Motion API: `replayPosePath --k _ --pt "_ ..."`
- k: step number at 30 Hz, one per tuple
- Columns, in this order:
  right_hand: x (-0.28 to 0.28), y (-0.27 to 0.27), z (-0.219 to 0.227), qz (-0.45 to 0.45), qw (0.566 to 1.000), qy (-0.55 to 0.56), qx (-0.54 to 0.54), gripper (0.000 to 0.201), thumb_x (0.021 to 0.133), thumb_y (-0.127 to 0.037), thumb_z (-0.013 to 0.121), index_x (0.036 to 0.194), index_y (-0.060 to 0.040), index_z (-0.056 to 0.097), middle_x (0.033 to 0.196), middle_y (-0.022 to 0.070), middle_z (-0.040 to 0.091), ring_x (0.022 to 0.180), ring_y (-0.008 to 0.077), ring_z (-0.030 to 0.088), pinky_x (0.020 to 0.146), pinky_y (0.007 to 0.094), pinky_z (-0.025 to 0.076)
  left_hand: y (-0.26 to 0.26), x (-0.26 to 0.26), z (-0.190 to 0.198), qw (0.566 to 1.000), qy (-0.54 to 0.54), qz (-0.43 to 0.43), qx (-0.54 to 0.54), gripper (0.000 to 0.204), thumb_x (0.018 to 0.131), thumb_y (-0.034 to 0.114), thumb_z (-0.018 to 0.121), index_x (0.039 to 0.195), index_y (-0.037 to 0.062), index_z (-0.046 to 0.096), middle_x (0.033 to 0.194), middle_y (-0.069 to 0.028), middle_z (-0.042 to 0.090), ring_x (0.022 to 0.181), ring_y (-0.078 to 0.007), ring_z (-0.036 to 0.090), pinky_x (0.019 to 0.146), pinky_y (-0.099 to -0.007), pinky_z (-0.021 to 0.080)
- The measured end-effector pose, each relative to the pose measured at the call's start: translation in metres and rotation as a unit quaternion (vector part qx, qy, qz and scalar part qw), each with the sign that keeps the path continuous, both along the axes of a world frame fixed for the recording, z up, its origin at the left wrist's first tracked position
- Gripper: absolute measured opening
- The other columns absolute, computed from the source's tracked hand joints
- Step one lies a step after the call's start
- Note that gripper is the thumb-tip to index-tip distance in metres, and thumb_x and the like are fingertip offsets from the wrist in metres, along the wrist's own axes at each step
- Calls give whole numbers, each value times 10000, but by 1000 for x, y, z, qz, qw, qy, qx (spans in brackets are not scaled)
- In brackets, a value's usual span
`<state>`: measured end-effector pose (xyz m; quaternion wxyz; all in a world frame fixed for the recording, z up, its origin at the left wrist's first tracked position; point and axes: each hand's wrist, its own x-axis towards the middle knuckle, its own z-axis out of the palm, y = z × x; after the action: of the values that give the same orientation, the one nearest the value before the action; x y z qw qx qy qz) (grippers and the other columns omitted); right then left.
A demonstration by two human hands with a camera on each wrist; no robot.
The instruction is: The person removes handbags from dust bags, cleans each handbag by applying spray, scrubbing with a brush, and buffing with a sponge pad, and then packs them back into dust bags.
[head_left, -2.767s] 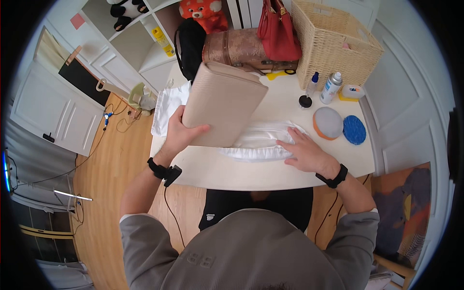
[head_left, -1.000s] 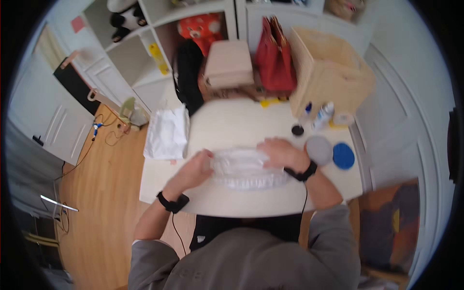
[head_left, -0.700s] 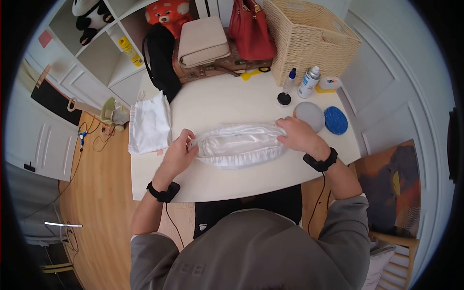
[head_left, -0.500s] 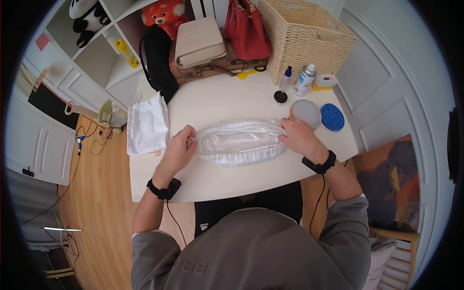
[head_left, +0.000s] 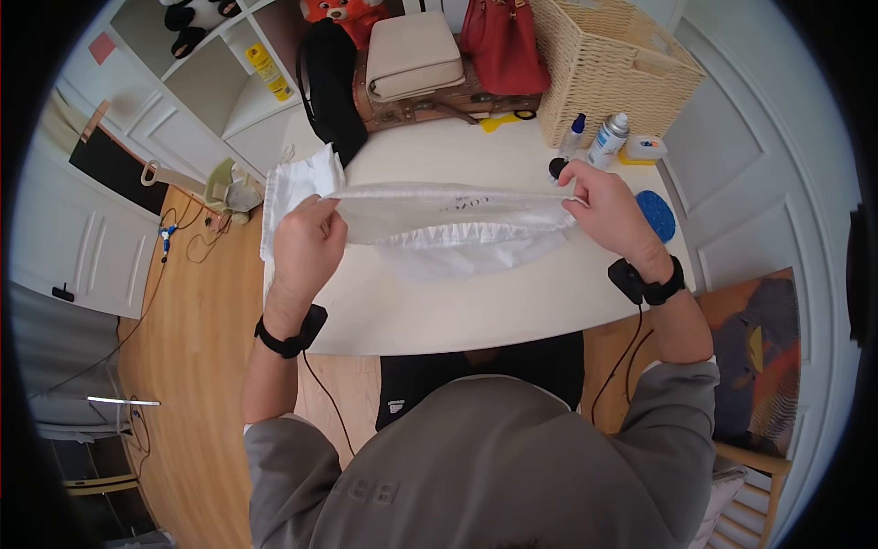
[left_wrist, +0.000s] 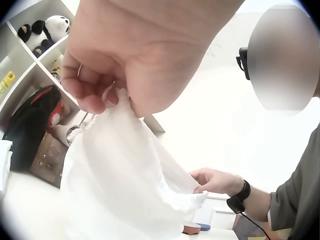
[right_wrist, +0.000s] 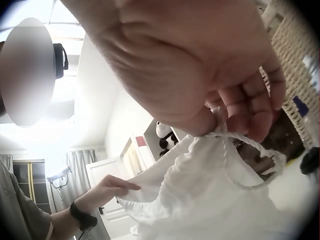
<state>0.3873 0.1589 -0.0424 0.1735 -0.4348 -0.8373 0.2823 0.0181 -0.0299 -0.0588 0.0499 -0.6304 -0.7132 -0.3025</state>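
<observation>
A white drawstring bag (head_left: 448, 242) with dark lettering inside its mouth is stretched between both hands, raised over the table (head_left: 393, 320). My left hand (head_left: 309, 240) pinches one end of its gathered opening between thumb and fingers; the left wrist view shows the cloth (left_wrist: 115, 165) hanging down from that grip. At the opposite end, my right hand (head_left: 611, 212) pinches the rim. A twisted white cord (right_wrist: 247, 141) loops out beside those fingers in the right wrist view. The lower part of the bag hangs loose and looks thin.
Another white cloth bag (head_left: 291, 206) lies at the table's left. A beige handbag (head_left: 413, 55) rests on a brown patterned case (head_left: 412, 114) behind, beside a red handbag (head_left: 505, 50). A wicker basket (head_left: 608, 78), a spray can (head_left: 607, 140) and a blue disc (head_left: 656, 217) are on the right.
The beige handbag went from my left hand onto the brown case. Both hands then took the white bag's ends, lifted it from the table and pulled its mouth taut.
</observation>
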Motion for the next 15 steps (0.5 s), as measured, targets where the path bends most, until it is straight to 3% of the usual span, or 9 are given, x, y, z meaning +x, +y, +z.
replayPosePath --k 2,6,8,9,11,12,14,15 --pt "-2 7 -5 59 990 -64 107 135 895 -15 665 1027 -43 659 878 209 714 845 406 704 762 495 544 3 -2 7 998 18 21 52 227 909 32 650 1102 -21 758 785 -182 650 656 -317 642 623 -378 498" --pt "-20 52 -33 26 979 -27 199 177 889 10 604 1047 -33 672 901 227 717 872 412 708 783 489 552 26 -12 26 995 4 66 79 196 910 127 665 1043 22 765 784 -186 673 714 -396 673 646 -428 533" --pt "-33 78 -23 -42 977 93 185 173 907 -3 576 1050 -24 670 878 216 712 859 390 712 781 465 549 43 -17 44 991 -13 96 90 232 931 199 685 1058 22 764 805 -194 691 729 -377 694 661 -416 543" --pt "-36 86 -14 -41 977 94 189 173 907 -3 576 1050 -24 670 878 216 712 859 390 712 781 465 549 51 -24 52 991 -12 95 95 232 931 199 685 1058 22 764 805 -194 691 729 -377 694 661 -416 543" --pt "-44 83 22 -42 947 269 171 162 936 -13 559 1046 -25 678 845 187 705 800 327 701 747 419 536 60 -36 68 974 0 90 209 228 950 213 705 1055 19 763 793 -183 688 702 -349 694 657 -403 541" --pt "-45 76 37 -43 946 270 173 162 936 -13 559 1046 -25 678 845 187 705 800 327 701 747 419 536 59 -37 73 973 1 89 211 228 950 213 705 1055 19 763 793 -183 688 702 -349 694 657 -403 541" --pt "-44 56 62 -22 905 356 232 137 967 -33 571 1050 -24 680 818 162 701 722 276 661 700 379 515 49 -31 87 948 28 59 312 210 960 203 719 1015 2 749 773 -169 683 661 -325 677 637 -398 528" --pt "-37 47 67 -24 905 356 232 137 967 -33 571 1050 -24 680 818 162 701 722 276 661 700 379 515 38 -24 92 953 51 59 291 172 968 161 710 947 -5 748 750 -158 674 637 -306 661 619 -393 513"
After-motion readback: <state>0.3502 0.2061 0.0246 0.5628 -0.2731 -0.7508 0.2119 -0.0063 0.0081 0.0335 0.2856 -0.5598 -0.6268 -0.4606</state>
